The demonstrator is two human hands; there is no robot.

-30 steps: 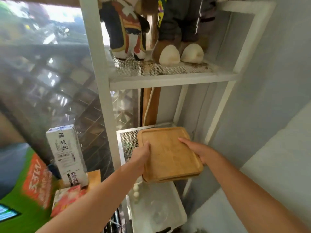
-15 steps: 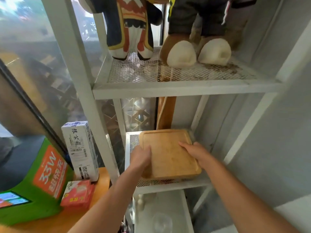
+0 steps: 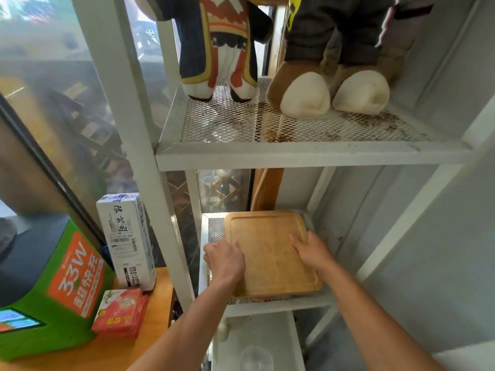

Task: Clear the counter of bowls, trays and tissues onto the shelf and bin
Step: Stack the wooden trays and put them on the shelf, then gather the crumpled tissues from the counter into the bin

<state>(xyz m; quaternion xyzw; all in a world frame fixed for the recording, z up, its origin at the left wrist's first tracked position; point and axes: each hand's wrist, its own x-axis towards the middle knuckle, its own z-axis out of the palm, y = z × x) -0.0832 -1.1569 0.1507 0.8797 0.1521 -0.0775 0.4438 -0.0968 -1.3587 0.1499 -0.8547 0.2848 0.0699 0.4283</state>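
Note:
A wooden tray (image 3: 270, 253) lies flat on the middle mesh level of the white metal shelf (image 3: 278, 303). My left hand (image 3: 225, 259) rests on the tray's left edge, fingers over its rim. My right hand (image 3: 312, 250) presses on the tray's right side, fingers spread on its top surface. Both forearms reach in from the bottom of the view.
Two plush toys (image 3: 222, 46) (image 3: 334, 62) stand on the upper mesh level. Left of the shelf, on the wooden counter (image 3: 150, 341), sit a tall white carton (image 3: 126, 241), a red box (image 3: 120, 311) and a green device (image 3: 51, 287). A grey wall (image 3: 439, 258) closes the right.
Both hands have pushed the tray further back onto the middle shelf level, where it now lies flat. The view has moved closer and tilted up.

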